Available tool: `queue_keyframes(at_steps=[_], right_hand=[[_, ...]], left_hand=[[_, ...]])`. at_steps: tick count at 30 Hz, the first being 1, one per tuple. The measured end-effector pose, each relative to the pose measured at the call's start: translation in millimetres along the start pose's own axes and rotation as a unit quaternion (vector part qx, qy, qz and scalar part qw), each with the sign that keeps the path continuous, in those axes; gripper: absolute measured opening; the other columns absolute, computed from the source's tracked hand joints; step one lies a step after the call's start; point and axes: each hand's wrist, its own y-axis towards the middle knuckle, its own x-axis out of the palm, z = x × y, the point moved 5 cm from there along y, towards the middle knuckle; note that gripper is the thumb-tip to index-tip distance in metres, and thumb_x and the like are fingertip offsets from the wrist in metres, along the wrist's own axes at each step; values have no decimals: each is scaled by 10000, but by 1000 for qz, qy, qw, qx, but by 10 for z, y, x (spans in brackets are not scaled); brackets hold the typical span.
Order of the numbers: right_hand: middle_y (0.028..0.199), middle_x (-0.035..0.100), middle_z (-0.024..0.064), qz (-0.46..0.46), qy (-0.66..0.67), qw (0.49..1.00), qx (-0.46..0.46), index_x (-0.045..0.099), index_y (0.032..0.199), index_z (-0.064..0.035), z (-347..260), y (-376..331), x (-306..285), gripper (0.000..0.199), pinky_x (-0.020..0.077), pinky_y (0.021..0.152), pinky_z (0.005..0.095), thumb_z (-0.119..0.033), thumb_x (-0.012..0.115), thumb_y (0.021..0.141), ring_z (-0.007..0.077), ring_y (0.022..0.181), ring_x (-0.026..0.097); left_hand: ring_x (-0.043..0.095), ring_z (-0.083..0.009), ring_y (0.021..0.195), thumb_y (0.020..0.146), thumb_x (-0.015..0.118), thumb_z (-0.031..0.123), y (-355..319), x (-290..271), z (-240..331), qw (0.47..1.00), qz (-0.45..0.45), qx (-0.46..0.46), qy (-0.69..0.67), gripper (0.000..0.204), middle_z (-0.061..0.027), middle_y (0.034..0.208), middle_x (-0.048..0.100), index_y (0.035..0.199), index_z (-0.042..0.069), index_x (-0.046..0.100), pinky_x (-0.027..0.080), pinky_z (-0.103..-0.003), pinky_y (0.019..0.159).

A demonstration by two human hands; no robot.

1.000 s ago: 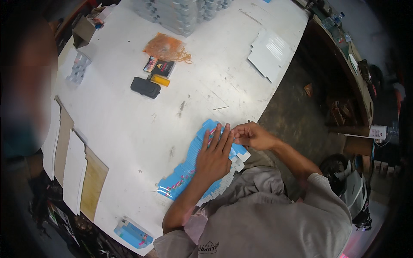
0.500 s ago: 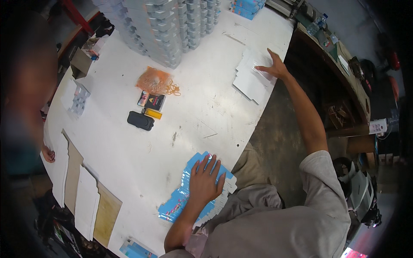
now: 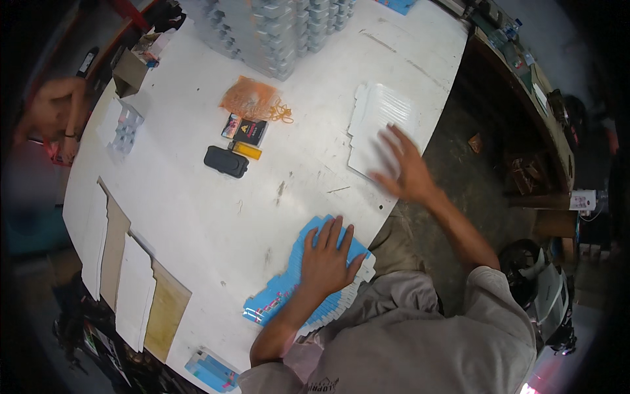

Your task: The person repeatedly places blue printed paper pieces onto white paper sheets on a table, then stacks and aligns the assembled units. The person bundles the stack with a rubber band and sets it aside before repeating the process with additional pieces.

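Observation:
My left hand [image 3: 326, 261] lies flat with fingers spread on a fanned-out row of blue printed flat cartons [image 3: 279, 295] at the table's near edge. Their white edges and flaps show along the side toward my body. My right hand [image 3: 408, 169] is open, fingers apart and slightly blurred by motion, with nothing seen in it. It is over the near right part of a pile of white flat pieces [image 3: 377, 121], which has a striped, glossy top and notched edges. I cannot tell whether the fingers touch the pile.
Tall stacks of grey-white trays [image 3: 262, 33] stand at the back. Mid-table lie an orange bag [image 3: 249, 98], a small black box [image 3: 251, 131], a yellow lighter [image 3: 247, 150] and a black case [image 3: 226, 161]. Cardboard sheets [image 3: 134, 289] line the left edge; another person [image 3: 59, 115] is beyond.
My right hand has drawn back toward me, from the far part of the white pile to its near side. My left hand stays on the blue cartons. The view has shifted; the other person has moved back.

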Motion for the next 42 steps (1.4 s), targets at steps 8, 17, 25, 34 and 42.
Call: queue_keyframes(at_steps=[8,17,25,34,42], right_hand=[[1075,643,215,-29,142,987,67,634,1356,-4,-689,-479,290,436,507,874,530,-98,706,936,388,1004,621],[889,660,229,-255,298,907,157,672,1137,47,-1143,-756,372,239,522,729,481,1,666,903,420,845,644],[1316,615,254,-71,139,987,27,691,1232,45,-1128,-830,256,440,474,1053,541,-257,768,921,448,1242,585],[1520,442,366,-76,61,995,23,556,1400,106,-1075,-728,414,776,306,1220,630,-431,806,899,551,1457,396],[1480,467,372,-113,155,979,63,589,1382,60,-802,-811,523,637,369,1182,623,-301,800,902,549,1459,396]], left_hand=[[451,-445,1467,1033,578,310,-34,150,-133,998,35,23,-47,542,-232,1551,525,1467,-15,561,339,-585,1201],[367,-425,1533,887,645,208,-38,46,1,997,-8,59,45,755,-271,1650,371,1555,-64,421,256,-610,1256],[352,-395,1551,1003,593,359,-109,-41,-69,999,-35,23,-33,641,-269,1599,460,1450,-100,558,216,-586,1279],[406,-446,1501,1033,585,404,-285,3,-220,1000,10,-4,2,593,-251,1581,484,1418,-47,598,267,-603,1239],[432,-422,1493,1048,567,358,-259,-20,-219,999,22,-13,-20,559,-262,1537,539,1424,-53,609,253,-571,1261]])
